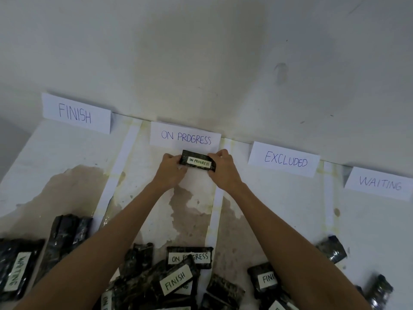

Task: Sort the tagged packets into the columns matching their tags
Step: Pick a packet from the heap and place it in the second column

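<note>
Along your desk's (279,209) far edge the signs read FINISH (76,114), ON PROGRESS (185,137), EXCLUDED (285,159), WAITING (380,184). Your left hand (171,166) and right hand (223,166) pinch the ends of a dark packet (197,161) tagged ON PROGRESS. It sits just under the matching sign, long axis left-right, with its tag upright. In the near-edge pile (174,280) the tags read WAITING, FINISH, ON PROGRESS; others are cut off.

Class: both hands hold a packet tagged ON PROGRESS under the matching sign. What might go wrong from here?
1. The dark plastic packet with the white ON PROGRESS tag, gripped by the left hand and right hand, sits at the lower edge of the white paper ON PROGRESS sign; set down there, it may hide the heading.
2. A FINISH-tagged packet partly covers the tag of a second packet, inviting a misread.
</note>
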A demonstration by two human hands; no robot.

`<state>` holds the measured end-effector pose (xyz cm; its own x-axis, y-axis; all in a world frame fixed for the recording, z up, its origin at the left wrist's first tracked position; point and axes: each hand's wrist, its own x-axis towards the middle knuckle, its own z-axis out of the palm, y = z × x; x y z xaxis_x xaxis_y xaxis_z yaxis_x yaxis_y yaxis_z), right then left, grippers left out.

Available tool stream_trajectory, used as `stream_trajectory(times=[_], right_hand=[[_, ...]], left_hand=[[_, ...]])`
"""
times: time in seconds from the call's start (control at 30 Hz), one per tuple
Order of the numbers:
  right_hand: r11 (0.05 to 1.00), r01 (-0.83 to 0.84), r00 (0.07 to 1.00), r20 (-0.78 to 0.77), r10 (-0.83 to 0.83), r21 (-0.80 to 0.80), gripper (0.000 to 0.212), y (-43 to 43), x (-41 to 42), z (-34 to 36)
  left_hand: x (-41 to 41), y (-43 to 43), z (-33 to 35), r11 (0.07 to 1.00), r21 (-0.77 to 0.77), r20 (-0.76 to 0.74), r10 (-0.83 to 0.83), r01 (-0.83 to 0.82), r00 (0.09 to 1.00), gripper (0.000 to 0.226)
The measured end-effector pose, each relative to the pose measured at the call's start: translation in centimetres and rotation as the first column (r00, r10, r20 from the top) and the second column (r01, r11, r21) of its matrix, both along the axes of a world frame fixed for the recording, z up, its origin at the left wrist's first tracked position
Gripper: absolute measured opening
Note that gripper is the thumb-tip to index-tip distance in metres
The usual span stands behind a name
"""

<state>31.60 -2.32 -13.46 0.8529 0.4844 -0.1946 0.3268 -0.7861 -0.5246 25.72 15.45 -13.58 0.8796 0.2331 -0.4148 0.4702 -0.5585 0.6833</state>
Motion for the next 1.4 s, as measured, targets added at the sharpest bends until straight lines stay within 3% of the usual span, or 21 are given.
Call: stream_trajectory(times=[0.07,0.17,0.33,0.43,0.53,0.67,0.9,1.1,1.4], right_hand=[[1.0,-0.002,1.0,-0.013,0.002,-0.009,0.05,0.0,-0.1,0.2],[0.999,0.016,0.999,-0.044,-0.018,-0.05,0.059,-0.5,-1.0,0.8],[0.996,-0.005,0.999,-0.037,0.001,-0.089,0.058,-2.2,-5.7,1.9],[0.985,-0.162,0.973,-0.177,0.15,-0.052,0.054,-3.6,-10.1,2.6],[0.907,-0.413,0.879,-0.295,0.374,-0.083,0.059,-4.9,-14.4,2.7],[0.794,-0.56,0.827,-0.221,0.517,-0.237,0.066,-5.6,-18.0,2.8],[0.772,-0.512,0.851,-0.106,0.514,-0.376,0.063,-4.5,-19.4,3.3],[0.832,-0.36,0.906,0.054,0.419,-0.422,0.056,-2.9,-17.3,4.3],[0.924,-0.235,0.964,0.05,0.262,-0.301,0.06,6.5,-10.4,5.1]], left_hand=[[-0.2,0.1,0.5,1.0,0.024,-0.03,0.001,0.0,1.0,0.033],[-1.4,0.1,1.4,0.998,0.066,-0.061,-0.004,0.008,0.998,0.055],[-6.2,-0.6,2.9,0.994,0.08,-0.019,-0.069,0.07,0.997,0.043],[-10.2,-1.5,3.3,0.985,0.122,-0.034,-0.12,0.123,0.992,0.039],[-14.1,-2.4,3.5,0.971,0.188,-0.044,-0.145,0.151,0.988,0.038],[-18.3,-3.5,3.7,0.971,0.186,-0.023,-0.15,0.152,0.988,0.036],[-21.1,-3.4,4.4,0.982,0.144,0.002,-0.122,0.12,0.993,0.035],[-19.8,0.4,5.6,0.983,0.175,0.056,-0.06,0.049,0.997,0.039],[-13.3,7.5,6.0,0.975,0.211,0.015,-0.075,0.07,0.997,0.049]])
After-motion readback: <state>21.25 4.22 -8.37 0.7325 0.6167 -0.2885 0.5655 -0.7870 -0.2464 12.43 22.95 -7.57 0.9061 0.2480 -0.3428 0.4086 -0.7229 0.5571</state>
